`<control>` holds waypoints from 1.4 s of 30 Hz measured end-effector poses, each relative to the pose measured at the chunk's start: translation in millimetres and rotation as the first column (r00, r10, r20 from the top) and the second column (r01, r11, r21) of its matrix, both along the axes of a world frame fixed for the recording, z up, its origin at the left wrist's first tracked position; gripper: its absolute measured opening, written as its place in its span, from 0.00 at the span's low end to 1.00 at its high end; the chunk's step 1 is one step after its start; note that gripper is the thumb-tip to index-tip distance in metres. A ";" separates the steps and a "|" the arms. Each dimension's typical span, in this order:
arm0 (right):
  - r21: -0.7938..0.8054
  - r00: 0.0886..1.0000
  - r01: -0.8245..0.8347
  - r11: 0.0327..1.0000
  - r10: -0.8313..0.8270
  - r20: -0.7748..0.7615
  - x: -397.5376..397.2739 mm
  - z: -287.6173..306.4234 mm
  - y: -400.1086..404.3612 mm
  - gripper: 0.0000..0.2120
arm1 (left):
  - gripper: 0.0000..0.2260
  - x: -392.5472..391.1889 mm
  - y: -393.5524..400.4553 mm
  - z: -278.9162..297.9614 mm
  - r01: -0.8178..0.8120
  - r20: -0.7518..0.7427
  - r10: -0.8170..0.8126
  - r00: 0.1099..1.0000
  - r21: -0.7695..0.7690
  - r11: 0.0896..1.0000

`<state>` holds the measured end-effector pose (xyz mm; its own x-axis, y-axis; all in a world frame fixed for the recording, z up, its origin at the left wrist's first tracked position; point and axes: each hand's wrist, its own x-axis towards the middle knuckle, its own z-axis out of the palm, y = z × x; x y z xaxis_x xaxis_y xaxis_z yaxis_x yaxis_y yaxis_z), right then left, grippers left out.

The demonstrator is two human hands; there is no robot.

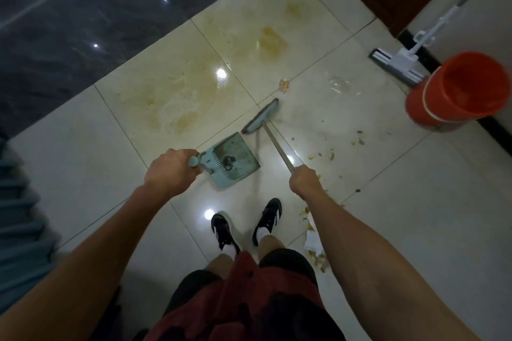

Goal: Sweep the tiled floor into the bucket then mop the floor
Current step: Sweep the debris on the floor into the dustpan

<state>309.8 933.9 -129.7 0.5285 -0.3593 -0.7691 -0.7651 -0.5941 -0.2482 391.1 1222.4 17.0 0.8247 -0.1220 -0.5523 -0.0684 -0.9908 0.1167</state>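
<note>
While the left hand (169,171) grips the dustpan (231,159), right hand (304,180) clasping the broom (261,116), draw those scattered crumbs (329,153), probably food, pan-ward with short strokes.

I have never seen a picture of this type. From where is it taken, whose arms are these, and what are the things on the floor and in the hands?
There is one picture, from a camera worn on a person's head, looking down at their own arms and shoes. The left hand grips the handle of a light blue dustpan standing on the tiled floor. The right hand grips the stick of a broom. Food scraps and yellowish stains lie on the tiles. By the wall stand an orange bucket and a white mop.
</note>
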 end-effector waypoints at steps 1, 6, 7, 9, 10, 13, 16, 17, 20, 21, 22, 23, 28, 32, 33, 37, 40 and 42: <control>-0.006 1.000 0.010 1.000 -0.010 -0.005 -6.7 -0.7 -3.1 0.08 | 0.03 3.7 -2.1 -1.3 0.016 -0.001 -0.016 1.000 -0.002 1.000; -0.028 0.993 0.117 0.993 -0.118 -0.025 -45.8 6.0 -12.5 0.12 | 0.05 16.3 -12.1 -7.5 0.136 -0.023 -0.137 0.990 -0.031 0.990; -0.035 0.988 0.149 0.988 -0.150 -0.034 -54.9 8.1 -12.5 0.12 | 0.05 17.5 -14.2 -8.2 0.160 -0.027 -0.162 0.986 -0.037 0.986; -0.057 0.976 0.207 0.977 -0.210 -0.055 -72.6 12.3 -11.3 0.11 | 0.05 19.6 -18.5 -9.6 0.213 -0.028 -0.215 0.976 -0.054 0.976; -0.068 0.972 0.220 0.973 -0.225 -0.068 -80.9 15.1 -9.5 0.10 | 0.05 20.3 -20.4 -10.6 0.240 -0.026 -0.242 0.970 -0.060 0.969; -0.088 0.953 0.287 0.954 -0.293 -0.074 -107.4 21.9 -1.6 0.08 | 0.04 20.9 -25.6 -12.1 0.312 -0.018 -0.315 0.949 -0.086 0.946; -0.135 0.925 0.357 0.924 -0.370 -0.087 -134.9 25.9 6.9 0.12 | 0.04 19.5 -31.8 -12.3 0.378 -0.006 -0.381 0.925 -0.113 0.919; -0.135 0.915 0.376 0.917 -0.391 -0.101 -143.3 27.4 9.7 0.12 | 0.04 18.8 -34.5 -11.9 0.399 -0.001 -0.402 0.916 -0.116 0.910; -0.153 0.877 0.443 0.884 -0.462 -0.132 -168.2 36.1 17.2 0.10 | 0.04 17.1 -44.5 -11.5 0.462 0.014 -0.464 0.886 -0.118 0.879; -0.176 0.865 0.457 0.872 -0.482 -0.141 -177.4 39.1 19.2 0.11 | 0.04 16.2 -48.3 -11.5 0.483 0.018 -0.485 0.874 -0.120 0.867; -0.198 0.857 0.467 0.862 -0.496 -0.140 -186.8 41.6 21.3 0.13 | 0.04 15.2 -52.1 -12.2 0.506 0.024 -0.507 0.862 -0.120 0.854; -0.212 0.849 0.477 0.853 -0.509 -0.139 -195.9 43.8 23.3 0.14 | 0.04 13.7 -56.0 -12.6 0.528 0.031 -0.528 0.848 -0.117 0.841; -0.234 0.813 0.524 0.819 -0.563 -0.148 -227.4 51.7 34.8 0.15 | 0.03 6.3 -69.6 -13.6 0.603 0.051 -0.602 0.797 -0.122 0.788; -0.206 0.789 0.578 0.789 -0.605 -0.106 -236.0 55.6 46.8 0.14 | 0.04 4.6 -75.3 -12.3 0.644 0.064 -0.642 0.764 -0.126 0.754; -0.203 0.782 0.589 0.782 -0.615 -0.103 -237.8 56.7 49.9 0.13 | 0.03 4.7 -76.5 -11.9 0.654 0.070 -0.651 0.756 -0.125 0.746; -0.190 0.771 0.612 0.767 -0.633 -0.072 -241.2 61.9 59.7 0.14 | 0.03 5.9 -77.7 -9.6 0.671 0.085 -0.666 0.741 -0.128 0.731; -0.162 0.740 0.661 0.732 -0.672 -0.019 -234.4 62.1 59.6 0.14 | 0.03 7.9 -72.5 -3.9 0.658 0.091 -0.652 0.753 -0.148 0.738; -0.142 0.729 0.680 0.720 -0.685 0.019 -222.7 61.5 55.1 0.14 | 0.03 10.5 -66.9 0.7 0.638 0.101 -0.630 0.770 -0.160 0.754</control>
